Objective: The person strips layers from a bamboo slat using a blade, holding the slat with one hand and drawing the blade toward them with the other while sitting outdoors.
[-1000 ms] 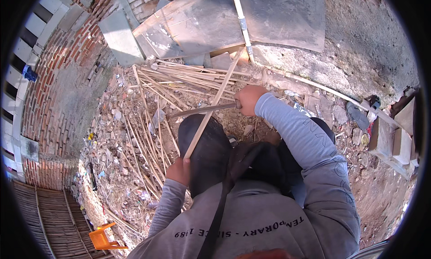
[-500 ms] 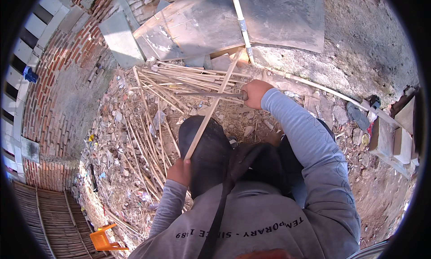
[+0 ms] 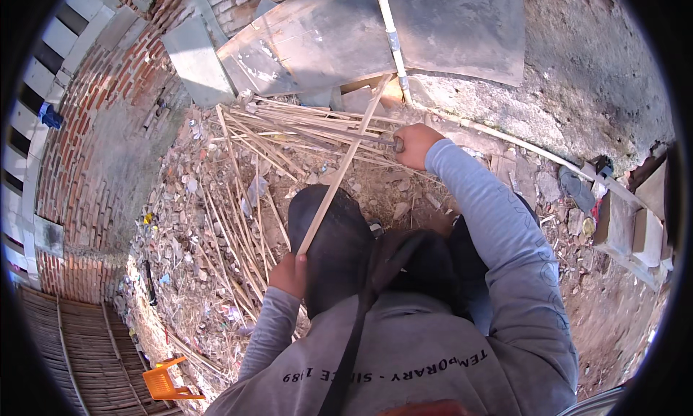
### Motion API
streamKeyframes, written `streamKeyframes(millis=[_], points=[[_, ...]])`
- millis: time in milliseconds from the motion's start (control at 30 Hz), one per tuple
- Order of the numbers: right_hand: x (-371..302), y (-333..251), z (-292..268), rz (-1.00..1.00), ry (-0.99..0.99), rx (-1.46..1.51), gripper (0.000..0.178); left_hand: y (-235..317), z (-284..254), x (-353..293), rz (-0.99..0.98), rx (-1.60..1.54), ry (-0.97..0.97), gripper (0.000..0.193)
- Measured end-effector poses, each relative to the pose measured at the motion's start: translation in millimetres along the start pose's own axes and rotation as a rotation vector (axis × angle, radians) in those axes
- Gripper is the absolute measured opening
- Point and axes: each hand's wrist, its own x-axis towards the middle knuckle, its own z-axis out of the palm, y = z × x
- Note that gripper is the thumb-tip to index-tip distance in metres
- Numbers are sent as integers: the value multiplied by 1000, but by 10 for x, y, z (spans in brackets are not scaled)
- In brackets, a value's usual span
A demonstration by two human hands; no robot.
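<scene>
My left hand is closed around the near end of a long, flat, pale bamboo strip. The strip slants up and away over my left knee toward the sheets by the wall. In my right hand is the handle of a long, dark-bladed knife, gripped in a fist. Its blade points left and crosses the strip beyond my knee; I cannot tell whether it touches. Past the crossing, the blade's tip is hard to make out against a pile of thin strips on the ground.
More thin strips lie left of my leg on rubble-strewn ground. Large grey sheets lean at the far wall, with a white pipe in front. A brick wall rises at left. An orange plastic chair is at lower left.
My right hand has shifted slightly right and away. The blade has tilted, its tip now farther from me, and crosses the strip higher up. My left hand has stayed in place.
</scene>
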Motion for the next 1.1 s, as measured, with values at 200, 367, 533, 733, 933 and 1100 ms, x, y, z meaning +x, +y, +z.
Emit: streamKeyframes(millis=[200,367,533,733,933,1100], points=[[-64,-219,-9,-135,-100,-185,27,33,-34,10,-19,42,-1,46],[17,-52,-84,11,-89,-109,29,47,-39,38,12,-8,-6,47],[11,-4,-84,52,-75,-93,28,-45,5,43,8,-9,-10,46],[-47,-167,-36,-26,-98,-71,27,-39,48,19,3,-18,7,47],[-70,-278,-53,-79,-151,-177,23,-65,63,28,15,-25,17,47],[-55,-198,-69,-60,-135,-153,21,-44,26,38,20,-23,4,48]])
